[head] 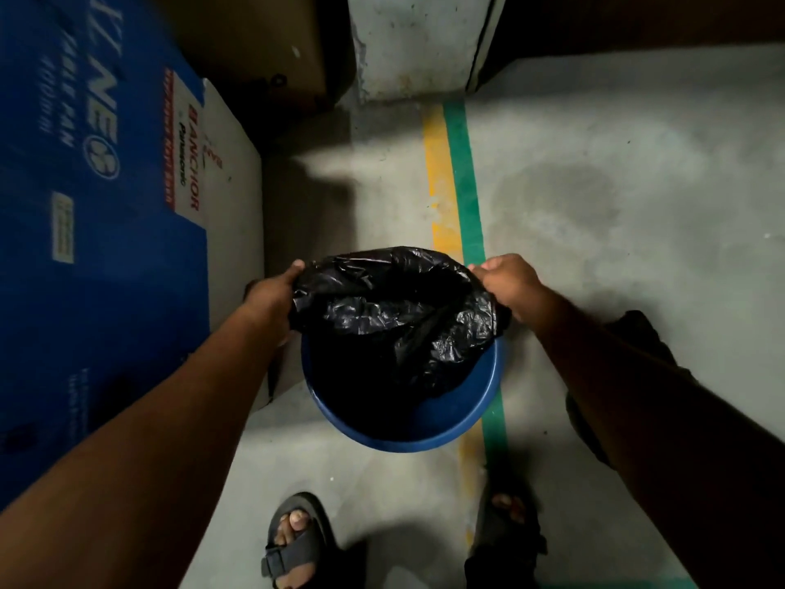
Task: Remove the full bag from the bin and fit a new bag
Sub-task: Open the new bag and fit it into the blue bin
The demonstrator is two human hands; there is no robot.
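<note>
A round blue bin [480, 401] stands on the concrete floor in front of my feet. A black plastic bag [395, 308] is spread over its far half, its mouth held wide, with the lower part hanging down into the bin. My left hand [272, 295] grips the bag's left edge. On the opposite side my right hand [507, 282] grips the right edge. The bin's near rim is bare of plastic. The inside of the bin is dark and I cannot see its bottom.
A large blue and white cardboard box [106, 206] stands close on the left, almost touching the bin. A brown box [263, 44] and a concrete pillar [408, 44] are behind. Yellow and green floor stripes [458, 184] run under the bin. My sandalled feet [297, 542] are just below it.
</note>
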